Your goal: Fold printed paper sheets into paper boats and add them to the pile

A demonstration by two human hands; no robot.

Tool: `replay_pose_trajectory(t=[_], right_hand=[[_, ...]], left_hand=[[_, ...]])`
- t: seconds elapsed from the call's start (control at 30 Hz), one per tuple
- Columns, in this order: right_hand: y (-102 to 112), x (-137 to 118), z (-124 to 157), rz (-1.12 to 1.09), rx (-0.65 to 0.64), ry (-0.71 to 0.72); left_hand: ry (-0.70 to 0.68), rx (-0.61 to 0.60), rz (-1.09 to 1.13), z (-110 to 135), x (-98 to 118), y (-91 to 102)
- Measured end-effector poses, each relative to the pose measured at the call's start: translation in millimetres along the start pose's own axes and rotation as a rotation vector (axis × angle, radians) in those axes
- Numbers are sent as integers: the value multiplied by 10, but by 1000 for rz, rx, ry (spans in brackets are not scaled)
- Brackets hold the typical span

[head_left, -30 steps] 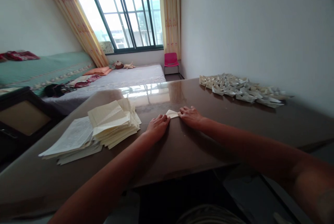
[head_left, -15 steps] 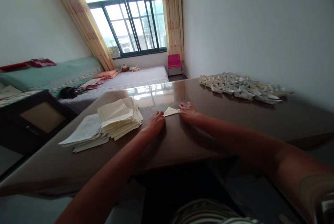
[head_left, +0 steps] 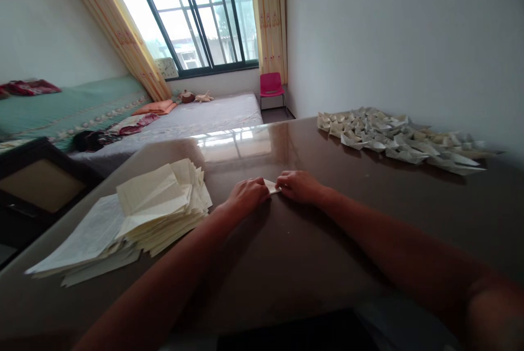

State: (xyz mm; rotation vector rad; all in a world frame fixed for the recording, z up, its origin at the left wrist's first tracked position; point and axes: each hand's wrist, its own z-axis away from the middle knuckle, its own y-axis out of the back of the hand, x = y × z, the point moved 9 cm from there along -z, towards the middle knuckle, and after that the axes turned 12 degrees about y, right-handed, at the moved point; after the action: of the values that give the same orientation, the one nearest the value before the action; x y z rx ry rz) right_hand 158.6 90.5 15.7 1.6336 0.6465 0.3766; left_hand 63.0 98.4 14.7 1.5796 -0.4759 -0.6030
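A small folded piece of cream paper lies on the dark brown table in the middle of the head view. My left hand covers its left end with curled fingers. My right hand pinches its right end, fingers pressed together. Only a small strip of the paper shows between the two hands.
A stack of creased cream sheets lies left of my hands, on top of printed pages. Several folded paper boats are heaped at the table's far right by the wall. A bed and a pink chair stand beyond.
My hands have drawn closer together over the paper, so less of it shows. The camera has tilted, shifting the table and the stack lower and to the left.
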Motion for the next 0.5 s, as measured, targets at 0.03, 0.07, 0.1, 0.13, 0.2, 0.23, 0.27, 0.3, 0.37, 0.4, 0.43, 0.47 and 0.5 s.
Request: replay_pose_trajectory(t=[0.03, 0.07, 0.1, 0.13, 0.2, 0.23, 0.27, 0.3, 0.37, 0.4, 0.43, 0.47, 0.5], right_hand=[[-21, 50, 12, -79, 56, -5], [-47, 96, 20, -150, 102, -12], [-73, 138, 22, -206, 140, -23], [-100, 176, 18, -237, 162, -40], [-133, 248, 2, -246, 192, -97], [-146, 275, -8, -244, 195, -127], [-158, 294, -17, -246, 191, -151], [-168, 303, -24, -253, 183, -166], [-174, 300, -29, -265, 169, -176], [-169, 295, -25, -267, 166, -178], [-164, 289, -18, -268, 164, -179], [-160, 286, -9, -269, 163, -182], [-159, 283, -2, -274, 160, -186]], left_hand=[[7, 32, 24, 6, -29, -30], [17, 97, 61, 19, -56, -32], [19, 154, 85, 38, -72, -40], [15, 195, 93, 58, -77, -57], [7, 233, 84, 87, -73, -91], [5, 236, 79, 95, -72, -102], [5, 237, 81, 100, -73, -104], [7, 237, 86, 105, -76, -97], [9, 233, 90, 116, -77, -76], [8, 229, 82, 123, -72, -68], [4, 221, 67, 132, -61, -64], [-2, 210, 47, 141, -46, -65], [-9, 198, 26, 151, -29, -69]])
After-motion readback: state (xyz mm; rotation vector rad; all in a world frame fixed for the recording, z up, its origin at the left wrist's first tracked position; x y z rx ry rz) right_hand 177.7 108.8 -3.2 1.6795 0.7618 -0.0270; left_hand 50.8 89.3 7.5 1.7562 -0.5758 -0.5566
